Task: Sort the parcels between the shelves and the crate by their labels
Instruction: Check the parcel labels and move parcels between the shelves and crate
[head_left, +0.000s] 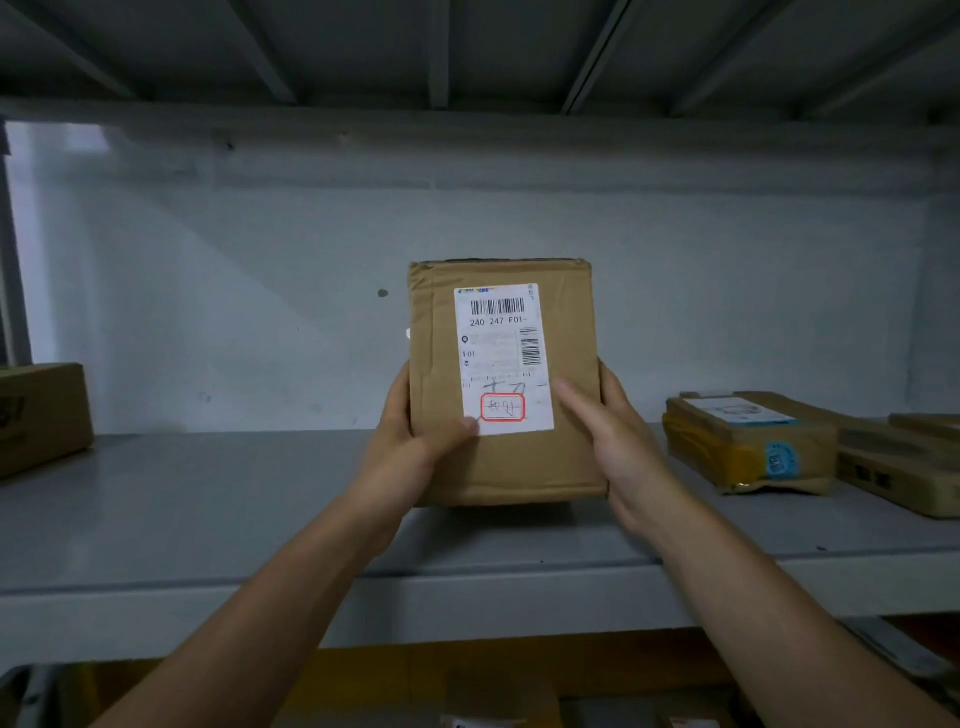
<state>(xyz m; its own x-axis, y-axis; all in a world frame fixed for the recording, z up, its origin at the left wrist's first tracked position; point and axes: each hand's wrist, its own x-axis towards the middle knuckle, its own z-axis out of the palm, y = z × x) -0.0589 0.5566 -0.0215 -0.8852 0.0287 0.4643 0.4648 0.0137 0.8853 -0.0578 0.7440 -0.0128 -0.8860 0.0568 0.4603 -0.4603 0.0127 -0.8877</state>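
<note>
Head view: left hand (415, 441) and right hand (613, 441) clasp the parcel's (519, 467) side edges above bare shelf (208, 519).

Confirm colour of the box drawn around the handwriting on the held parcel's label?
Red, a rounded rectangle low on the white shipping label; clearest in the head view.
</note>
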